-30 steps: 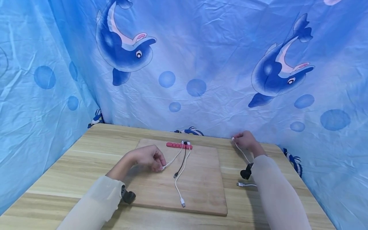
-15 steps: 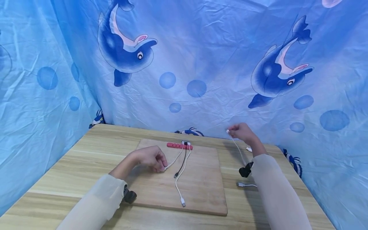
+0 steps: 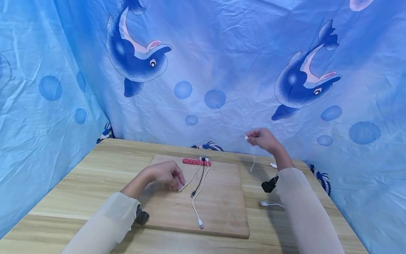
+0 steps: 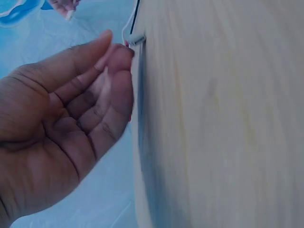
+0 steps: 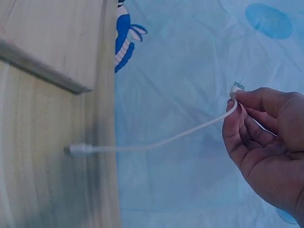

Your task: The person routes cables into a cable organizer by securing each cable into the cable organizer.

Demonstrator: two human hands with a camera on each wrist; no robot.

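On the wooden board [image 3: 222, 215] sits a red cable clip strip [image 3: 191, 161] with a black cable [image 3: 200, 181] and two white cables in its right half. Beside the left white cable's plug [image 3: 180, 189] is my left hand [image 3: 166, 175]. In the left wrist view its fingers are loosely bent near that plug [image 4: 137, 39], the thumb apart from it. My right hand [image 3: 264, 139], raised beyond the board's right side, pinches the USB plug [image 5: 236, 89] of a short white USB cable [image 5: 166, 141]. The cable's other end [image 3: 251, 170] dangles.
The middle white cable [image 3: 195, 206] lies toward the board's near edge. On the table [image 3: 88, 176], right of the board, lie a white plug [image 3: 273, 165] and another white cable's plug [image 3: 264, 204], partly behind the right forearm. A blue dolphin-print curtain [image 3: 196, 70] hangs behind.
My right hand has risen and moved left, lifting the white USB cable off the table. The left hand stays nearly still, while the plug beside it has slipped slightly nearer the near edge.
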